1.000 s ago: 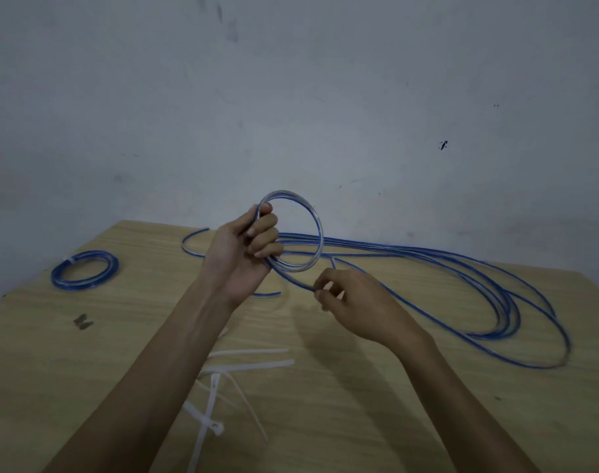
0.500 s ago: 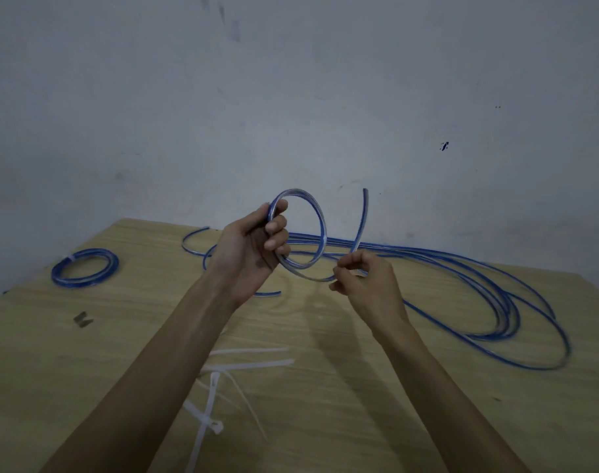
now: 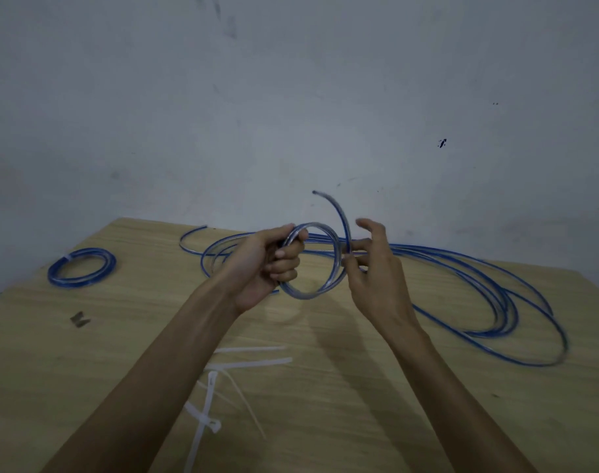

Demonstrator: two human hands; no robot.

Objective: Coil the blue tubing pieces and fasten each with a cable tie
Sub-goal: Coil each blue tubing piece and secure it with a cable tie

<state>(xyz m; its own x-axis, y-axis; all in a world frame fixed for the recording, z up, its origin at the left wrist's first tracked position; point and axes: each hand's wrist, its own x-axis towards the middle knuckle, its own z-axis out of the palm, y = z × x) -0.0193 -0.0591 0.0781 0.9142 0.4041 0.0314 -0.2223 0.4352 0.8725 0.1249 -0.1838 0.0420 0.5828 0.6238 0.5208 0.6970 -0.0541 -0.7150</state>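
Blue tubing coil [image 3: 325, 288] gripped by left hand [image 3: 267, 264], right hand [image 3: 369, 271] pinching its tail

Wooden table [image 3: 86, 387] carries tied blue coil [image 3: 81, 272]; loose blue tubing [image 3: 496, 302]; white cable ties [image 3: 223, 380].

The tubing [image 3: 462, 268] is blue, with a pale, clear sheen along it. The small coil [image 3: 81, 268] is the same blue, with a white tie [image 3: 66, 257] on it. The ties [image 3: 230, 370] are white. The counter [image 3: 359, 404] is light tan with fine wood grain. The wall [image 3: 291, 97] is grey-white, smudged, with a few dark specks.
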